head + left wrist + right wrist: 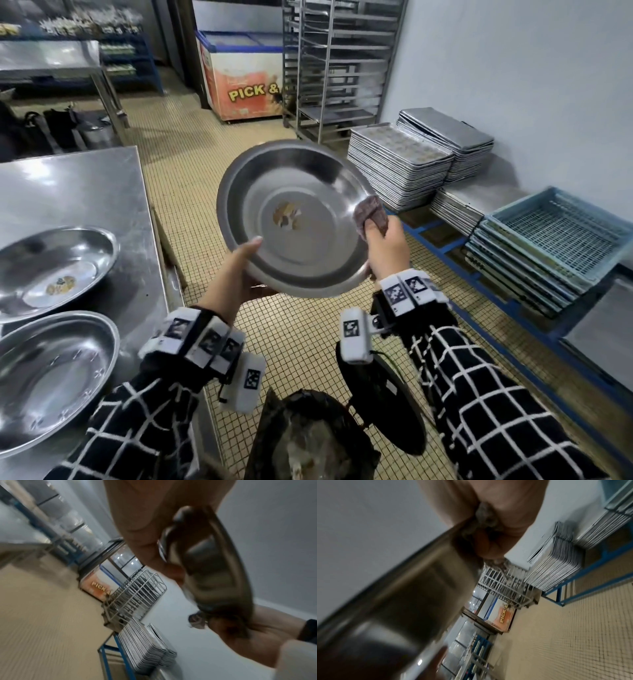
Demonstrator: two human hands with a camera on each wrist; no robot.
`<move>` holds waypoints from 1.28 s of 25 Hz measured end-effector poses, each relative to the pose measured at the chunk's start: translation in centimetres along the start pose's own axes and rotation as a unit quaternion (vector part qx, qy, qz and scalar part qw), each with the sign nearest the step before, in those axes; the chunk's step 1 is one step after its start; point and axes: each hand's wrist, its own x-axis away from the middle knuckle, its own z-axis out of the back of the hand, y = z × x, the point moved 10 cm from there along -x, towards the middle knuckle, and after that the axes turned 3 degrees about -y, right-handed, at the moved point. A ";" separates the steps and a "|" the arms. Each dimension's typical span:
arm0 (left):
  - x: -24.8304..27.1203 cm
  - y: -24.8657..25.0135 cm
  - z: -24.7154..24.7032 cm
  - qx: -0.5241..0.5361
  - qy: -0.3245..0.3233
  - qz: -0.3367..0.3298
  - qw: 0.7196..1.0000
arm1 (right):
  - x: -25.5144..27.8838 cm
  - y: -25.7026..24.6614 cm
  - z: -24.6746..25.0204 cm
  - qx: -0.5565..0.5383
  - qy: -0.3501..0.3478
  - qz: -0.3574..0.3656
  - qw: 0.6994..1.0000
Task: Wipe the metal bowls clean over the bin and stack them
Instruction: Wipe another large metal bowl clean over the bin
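A wide metal bowl (315, 192) is held up, tilted toward me, above the floor, with a small patch of food scraps (286, 214) near its centre. My left hand (239, 263) grips its lower left rim, thumb inside. My right hand (385, 246) holds a crumpled grey-brown cloth (371, 214) against the bowl's right rim. In the left wrist view the bowl (214, 563) shows edge-on and blurred; in the right wrist view the cloth (485, 519) sits bunched in my fingers beside the bowl (402, 595). A bin lined with a black bag (308, 442) stands below, nearer to me than the bowl.
On the steel table (85, 192) at left lie two more metal bowls, a far one (51, 270) with scraps and a near one (51, 377). Stacked baking trays (400, 164), blue crates (555, 240), a tray rack (335, 68) and a freezer (239, 75) line the right and back.
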 end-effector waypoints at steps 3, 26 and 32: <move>-1.0 -0.8 2.6 0.030 -0.028 0.082 0.996 | -1.2 -1.9 0.3 0.118 -0.102 0.052 0.986; -3.4 -2.7 5.5 0.026 0.117 0.119 0.986 | 1.6 -1.0 -0.3 0.001 -0.051 0.004 0.999; -2.5 -3.8 -1.6 0.050 0.062 0.080 0.994 | 3.7 1.9 -3.0 -0.118 0.015 -0.082 0.990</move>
